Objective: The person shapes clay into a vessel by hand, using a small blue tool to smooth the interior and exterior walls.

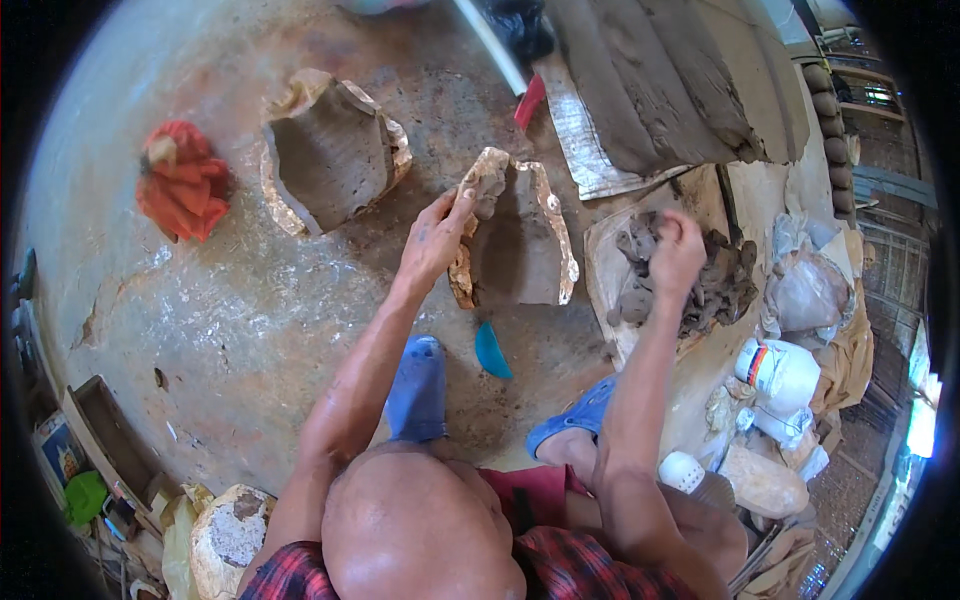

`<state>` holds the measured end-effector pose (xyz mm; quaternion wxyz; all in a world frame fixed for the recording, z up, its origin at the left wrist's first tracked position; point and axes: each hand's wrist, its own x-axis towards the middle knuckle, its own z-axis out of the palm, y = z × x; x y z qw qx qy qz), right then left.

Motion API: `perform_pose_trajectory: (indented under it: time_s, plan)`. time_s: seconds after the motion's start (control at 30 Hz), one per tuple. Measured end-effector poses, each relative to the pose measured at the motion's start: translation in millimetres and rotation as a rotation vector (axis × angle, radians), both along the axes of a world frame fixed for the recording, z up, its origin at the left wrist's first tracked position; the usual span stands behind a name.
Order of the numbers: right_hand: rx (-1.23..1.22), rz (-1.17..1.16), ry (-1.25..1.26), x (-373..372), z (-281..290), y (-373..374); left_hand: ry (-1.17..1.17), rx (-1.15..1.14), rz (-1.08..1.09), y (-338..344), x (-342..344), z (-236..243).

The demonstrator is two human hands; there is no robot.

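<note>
In front of me a half mould [569, 262] with a rough, pale rim is lined with grey clay [515, 250]. My left hand [432, 240] grips its left rim, with fingers closed around the edge beside a lump of clay [488, 190]. To the right, my right hand [678, 255] is over a heap of torn clay pieces [728, 280] on a pale sheet [602, 255]. Its fingers are curled together, and whatever is in them is hidden. A second clay-lined mould [330, 160] lies farther left. Near my feet is a teal curved scraper [491, 350].
An orange-red cloth [185, 185] lies at the far left. Thick clay slabs [650, 80] rest on a board at the back right. A white pipe [490, 45] and red piece [530, 101] lie nearby. A white bucket [785, 372] and bags [808, 285] stand right.
</note>
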<state>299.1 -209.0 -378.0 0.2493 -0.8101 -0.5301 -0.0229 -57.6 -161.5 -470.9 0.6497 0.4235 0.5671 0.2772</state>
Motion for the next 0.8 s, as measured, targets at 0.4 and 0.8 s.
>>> perform_pose_trajectory:
  time_s: [0.4,0.8]
  plan:
    - [-0.029,-0.013,-0.021,-56.7,-32.7,-40.1,-0.135,0.046,-0.018,-45.1,-22.9,14.6]
    - [-0.169,0.352,0.749,-238.0,-50.0,67.1,-0.121,-0.016,0.715,-223.9,-198.0,57.5]
